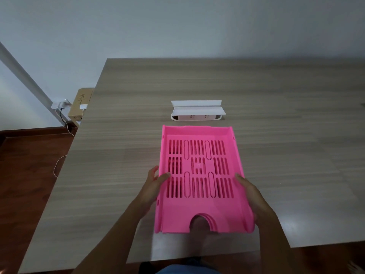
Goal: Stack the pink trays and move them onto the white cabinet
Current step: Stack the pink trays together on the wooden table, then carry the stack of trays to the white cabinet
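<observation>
A stack of pink slotted trays (199,209) sits nested together in the middle of the wooden table, the notched front edge facing me. My left hand (155,184) grips the stack's left wall, thumb inside and fingers outside. On the right wall, my right hand (249,191) holds the same way. Layered edges show at the front notch, so more than one tray is nested. No white cabinet is in view.
A small white shelf-like stand (197,110) lies on the wooden table (122,155) just beyond the trays. Left of the table, on the floor, are a cardboard box (80,104), a wall plug with cables (62,105) and dark wood flooring.
</observation>
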The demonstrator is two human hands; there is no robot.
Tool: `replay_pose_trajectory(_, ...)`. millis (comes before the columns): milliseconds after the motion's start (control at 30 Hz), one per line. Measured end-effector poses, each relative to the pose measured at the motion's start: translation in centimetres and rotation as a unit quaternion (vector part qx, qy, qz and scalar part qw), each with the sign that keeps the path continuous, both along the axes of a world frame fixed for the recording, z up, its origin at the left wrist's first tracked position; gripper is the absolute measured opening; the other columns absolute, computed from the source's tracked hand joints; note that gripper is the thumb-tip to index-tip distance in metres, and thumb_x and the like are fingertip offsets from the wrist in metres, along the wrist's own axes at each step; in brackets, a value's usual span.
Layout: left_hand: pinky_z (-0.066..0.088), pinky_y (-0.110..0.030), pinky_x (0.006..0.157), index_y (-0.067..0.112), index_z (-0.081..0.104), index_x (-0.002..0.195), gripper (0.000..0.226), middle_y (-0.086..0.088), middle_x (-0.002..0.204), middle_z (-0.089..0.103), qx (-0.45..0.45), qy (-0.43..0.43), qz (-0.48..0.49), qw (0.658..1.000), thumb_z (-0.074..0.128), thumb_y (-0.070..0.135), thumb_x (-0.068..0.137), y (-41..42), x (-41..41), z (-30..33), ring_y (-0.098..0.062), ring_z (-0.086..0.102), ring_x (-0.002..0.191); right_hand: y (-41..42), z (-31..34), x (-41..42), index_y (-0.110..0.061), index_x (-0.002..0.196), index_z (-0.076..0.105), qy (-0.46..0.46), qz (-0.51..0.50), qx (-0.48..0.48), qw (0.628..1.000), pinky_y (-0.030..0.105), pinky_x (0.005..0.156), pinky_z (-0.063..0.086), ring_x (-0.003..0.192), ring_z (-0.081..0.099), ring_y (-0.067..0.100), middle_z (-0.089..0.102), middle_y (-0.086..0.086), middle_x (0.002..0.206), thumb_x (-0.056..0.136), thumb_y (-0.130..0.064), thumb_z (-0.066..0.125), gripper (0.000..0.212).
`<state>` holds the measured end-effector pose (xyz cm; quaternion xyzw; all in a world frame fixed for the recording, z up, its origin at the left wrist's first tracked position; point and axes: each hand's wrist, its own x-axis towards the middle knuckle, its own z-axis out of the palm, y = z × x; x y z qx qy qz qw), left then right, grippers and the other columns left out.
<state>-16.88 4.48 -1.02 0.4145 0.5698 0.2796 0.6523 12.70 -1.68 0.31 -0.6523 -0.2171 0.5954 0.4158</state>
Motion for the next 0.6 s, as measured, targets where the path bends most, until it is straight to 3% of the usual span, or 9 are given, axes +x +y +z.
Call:
replay_pose_trajectory(100,0.053,-0.061,0.092,0.016,0.043,0.136,0.058,-0.014,0.115,0.071,-0.006,-0.035,-0.018,0.999,0.056,0.044,0.087,-1.0,0.1,-0.5,-0.032,0.072,0.099,0.5,-0.1,0.2,-0.012,0.110,0.070,0.041,0.029,-0.025,0.998,0.044,0.077,0.055,0.078,0.076,0.030,0.079,0.013,0.091,0.099,-0.043,0.046,0.041)
replay_pose_trajectory(267,0.055,-0.059,0.089,0.018,0.043,0.136,0.058,-0.016,0.118,0.069,-0.007,-0.070,0.022,0.997,0.058,0.042,0.085,-1.7,-1.0,-1.8,-0.033,0.072,0.101,1.8,-0.5,-0.3,-0.010,0.117,0.067,0.057,0.065,-0.019,0.996,0.047,0.081,0.053,0.082,0.075,0.032,0.078,0.015,0.094,0.097,-0.042,0.048,0.043)
replay_pose_trajectory(467,0.054,-0.060,0.091,0.016,0.045,0.135,0.074,-0.016,0.118,0.069,0.020,-0.072,0.131,0.988,0.067,0.050,0.073,-4.1,-4.5,-2.6,-0.033,0.072,0.101,5.1,-0.8,-3.7,-0.007,0.120,0.065,0.064,0.158,-0.016,0.985,0.042,0.074,0.055,0.077,0.075,0.030,0.078,0.014,0.090,0.096,-0.035,0.050,0.040)
replay_pose_trajectory(600,0.054,-0.063,0.089,0.012,0.046,0.135,0.070,-0.021,0.117,0.069,0.033,-0.080,0.232,0.969,0.070,0.043,0.076,-8.1,-8.4,-3.2,-0.040,0.071,0.099,7.5,-1.2,-8.5,0.000,0.131,0.057,0.077,0.261,-0.028,0.962,0.043,0.076,0.055,0.078,0.074,0.031,0.077,0.015,0.092,0.090,-0.034,0.058,0.053)
